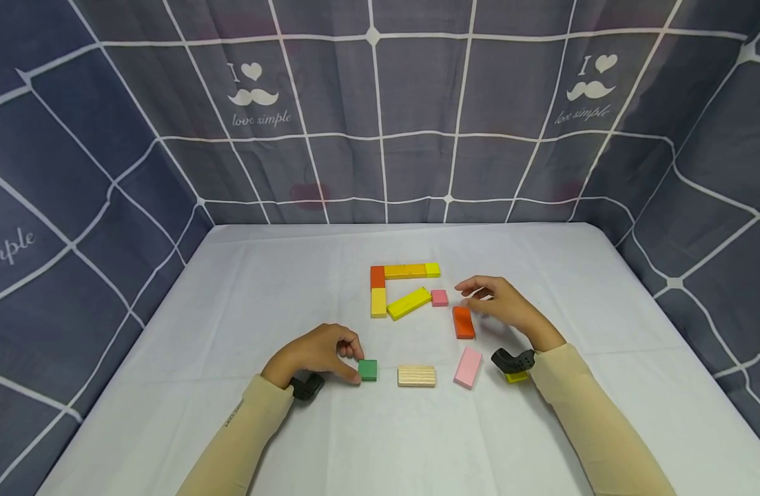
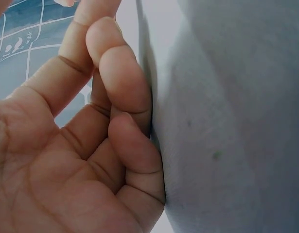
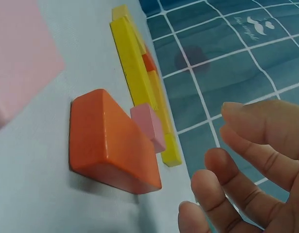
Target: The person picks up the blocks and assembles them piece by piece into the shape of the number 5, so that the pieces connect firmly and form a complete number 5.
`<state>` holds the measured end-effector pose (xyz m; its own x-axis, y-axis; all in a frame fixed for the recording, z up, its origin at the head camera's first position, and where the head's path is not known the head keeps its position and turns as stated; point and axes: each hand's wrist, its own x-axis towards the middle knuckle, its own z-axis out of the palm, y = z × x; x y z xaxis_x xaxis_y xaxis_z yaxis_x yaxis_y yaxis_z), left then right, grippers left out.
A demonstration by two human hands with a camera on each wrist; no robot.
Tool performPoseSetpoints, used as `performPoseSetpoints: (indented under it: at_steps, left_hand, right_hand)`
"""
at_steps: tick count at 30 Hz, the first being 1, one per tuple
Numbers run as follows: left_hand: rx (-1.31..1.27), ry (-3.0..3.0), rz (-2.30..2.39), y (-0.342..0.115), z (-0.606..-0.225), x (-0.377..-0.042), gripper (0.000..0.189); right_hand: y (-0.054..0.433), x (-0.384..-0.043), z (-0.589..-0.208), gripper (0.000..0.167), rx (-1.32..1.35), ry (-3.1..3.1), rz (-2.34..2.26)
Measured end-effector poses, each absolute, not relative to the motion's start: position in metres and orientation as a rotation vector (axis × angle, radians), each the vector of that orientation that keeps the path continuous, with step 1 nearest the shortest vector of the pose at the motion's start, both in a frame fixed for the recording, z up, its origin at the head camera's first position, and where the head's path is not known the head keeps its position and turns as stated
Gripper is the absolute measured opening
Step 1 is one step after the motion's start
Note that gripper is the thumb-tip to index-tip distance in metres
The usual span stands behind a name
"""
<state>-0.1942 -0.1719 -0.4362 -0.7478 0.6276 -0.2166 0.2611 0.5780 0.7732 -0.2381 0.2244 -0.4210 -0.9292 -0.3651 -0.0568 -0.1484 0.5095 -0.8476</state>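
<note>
My left hand (image 1: 324, 351) is low on the white cloth, thumb and index finger pinching the left end of a small green block (image 1: 368, 370). In the left wrist view the other fingers (image 2: 125, 82) curl against the cloth, and the green block is out of sight. My right hand (image 1: 500, 301) hovers just behind an orange-red block (image 1: 463, 323), its fingers loosely bent and holding nothing. The right wrist view shows the orange-red block (image 3: 105, 141) apart from the fingertips (image 3: 207, 187). A small pink block (image 1: 439, 298) lies left of that hand.
Red (image 1: 377, 277), orange (image 1: 404, 271) and yellow blocks (image 1: 378, 303) form a corner at the back. A long yellow block (image 1: 409, 303) slants inside it. Nearer lie a ridged wooden block (image 1: 416, 376), a pink block (image 1: 468, 367) and a yellow piece (image 1: 516, 377) under the right wrist.
</note>
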Motion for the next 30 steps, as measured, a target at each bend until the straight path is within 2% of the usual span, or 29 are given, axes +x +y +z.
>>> performPoseSetpoints:
  at_steps: [12, 19, 30]
  left_hand:
    - [0.727, 2.337, 1.031, -0.169, -0.435, -0.196, 0.026]
    - [0.728, 2.338, 1.021, -0.168, -0.437, -0.196, 0.025]
    - [0.717, 2.344, 1.006, -0.171, -0.437, -0.195, 0.024]
  right_hand:
    - [0.245, -0.232, -0.426, 0.046, -0.448, 2.450, -1.430]
    - [0.255, -0.235, -0.432, 0.043, -0.445, 2.440, -1.392]
    - [0.253, -0.239, -0.441, 0.048, -0.575, 2.409, -1.314]
